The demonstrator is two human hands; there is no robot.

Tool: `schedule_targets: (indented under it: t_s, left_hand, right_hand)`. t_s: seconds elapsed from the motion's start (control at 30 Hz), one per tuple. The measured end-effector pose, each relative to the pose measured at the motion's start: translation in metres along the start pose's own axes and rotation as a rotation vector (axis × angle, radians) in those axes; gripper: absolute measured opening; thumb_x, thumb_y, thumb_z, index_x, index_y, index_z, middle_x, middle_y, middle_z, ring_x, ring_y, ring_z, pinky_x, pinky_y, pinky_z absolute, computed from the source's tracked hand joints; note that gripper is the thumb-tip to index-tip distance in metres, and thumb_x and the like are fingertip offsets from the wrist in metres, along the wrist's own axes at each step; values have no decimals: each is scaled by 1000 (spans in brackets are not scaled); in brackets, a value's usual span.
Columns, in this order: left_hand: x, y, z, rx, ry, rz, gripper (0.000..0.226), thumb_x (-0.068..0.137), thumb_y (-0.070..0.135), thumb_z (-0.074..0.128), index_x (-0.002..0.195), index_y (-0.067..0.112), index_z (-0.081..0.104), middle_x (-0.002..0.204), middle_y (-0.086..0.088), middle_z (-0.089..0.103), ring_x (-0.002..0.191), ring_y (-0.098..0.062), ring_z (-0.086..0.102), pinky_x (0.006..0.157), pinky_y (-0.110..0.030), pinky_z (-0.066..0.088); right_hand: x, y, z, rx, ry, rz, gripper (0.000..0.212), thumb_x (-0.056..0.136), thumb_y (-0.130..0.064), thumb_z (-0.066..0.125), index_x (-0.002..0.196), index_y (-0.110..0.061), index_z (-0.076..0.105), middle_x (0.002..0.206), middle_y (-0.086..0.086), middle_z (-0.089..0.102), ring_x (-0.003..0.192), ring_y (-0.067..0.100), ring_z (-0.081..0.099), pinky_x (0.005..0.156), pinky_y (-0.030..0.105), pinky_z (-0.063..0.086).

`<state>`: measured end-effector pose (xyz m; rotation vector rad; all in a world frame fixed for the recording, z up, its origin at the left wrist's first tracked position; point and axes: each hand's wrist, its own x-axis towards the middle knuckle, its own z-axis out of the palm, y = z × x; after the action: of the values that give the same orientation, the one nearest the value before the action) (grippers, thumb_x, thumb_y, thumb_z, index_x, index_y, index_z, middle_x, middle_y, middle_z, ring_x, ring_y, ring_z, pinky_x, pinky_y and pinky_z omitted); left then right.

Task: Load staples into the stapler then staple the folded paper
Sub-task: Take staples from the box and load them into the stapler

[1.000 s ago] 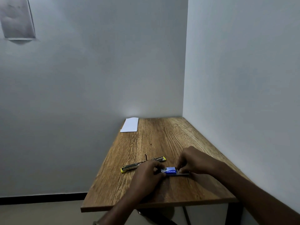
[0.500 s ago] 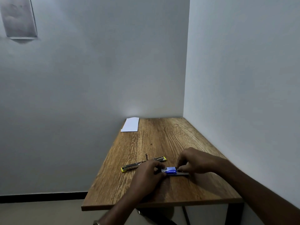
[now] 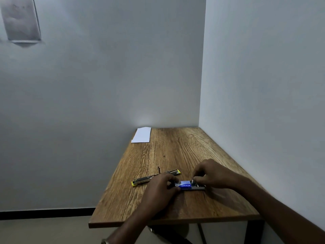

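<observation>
A small blue staple box lies on the wooden table near the front. My left hand grips its left end. My right hand pinches its right end, where a grey inner tray sticks out. Just behind my left hand lies the yellow-and-metal stapler, swung open flat, its far end showing past my knuckles. The folded white paper rests at the table's far left corner, apart from both hands.
The table stands in a corner, with a wall along its right side and another behind it. Its left and front edges drop to the floor. A grey panel hangs high on the back wall.
Both hands stay on the staple box. My right fingers have shifted slightly at its right end, and the grey inner tray shows a little more.
</observation>
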<state>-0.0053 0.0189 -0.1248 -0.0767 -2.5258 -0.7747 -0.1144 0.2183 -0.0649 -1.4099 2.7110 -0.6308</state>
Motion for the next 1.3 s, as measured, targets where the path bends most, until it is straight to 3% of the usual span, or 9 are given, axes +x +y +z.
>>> schedule_targets:
  t_s: [0.07,0.23,0.33,0.5,0.67,0.97,1.2,1.3]
  left_hand:
    - [0,-1,0,-1,3,2,29,85,37,71,114,32,69,115,14,68,100,3,58,90,-25,51]
    - [0,-1,1,-5,0,11,28,86,36,71,113,32,69,115,14,67,100,3,57,89,-23,51]
    - [0,-2,1,-9,-4,8,28,86,36,71,113,32,69,115,14,67,100,2,58,90,-26,52]
    - [2,-1,1,-13,-17,3,29,86,36,70,114,32,68,117,14,67,104,1,58,93,-29,52]
    - [1,-2,2,-3,-4,3,29,85,37,71,114,32,69,115,14,68,102,2,59,91,-29,52]
    - [0,1,0,-4,-5,2,29,85,37,71,114,32,69,115,14,67,98,1,59,88,-26,53]
    - [1,2,-1,7,-19,-6,31,85,35,71,116,32,68,117,13,68,100,0,59,89,-26,52]
    - [0,2,-2,-18,-23,-12,35,84,34,73,119,31,67,119,13,67,102,0,59,91,-27,52]
  right_hand:
    - [0,1,1,24,11,-10,13,87,-21,70,97,-14,77,91,-4,74,82,6,68,75,22,58]
    - [1,2,-2,71,-16,-46,17,86,-12,68,97,-23,77,86,-17,70,84,-6,65,72,10,51]
    - [3,4,-1,85,-37,-44,20,87,-10,65,99,-21,77,89,-16,71,85,-4,67,74,12,53]
    - [6,5,1,81,-49,-61,22,90,-10,57,98,-18,76,84,-13,70,76,-2,67,66,13,52]
    - [6,5,1,35,-46,-92,11,91,-23,67,101,-20,73,86,-17,66,80,-7,63,67,9,49]
    - [3,13,7,2,38,-120,11,86,-22,75,97,-22,77,81,-23,64,83,-11,62,69,7,47]
    - [2,13,-3,271,98,-75,12,82,-6,75,92,-13,77,87,-4,76,84,7,73,76,21,59]
    - [1,13,-2,368,122,-52,9,82,-12,78,91,-12,79,85,-1,78,81,12,74,71,21,58]
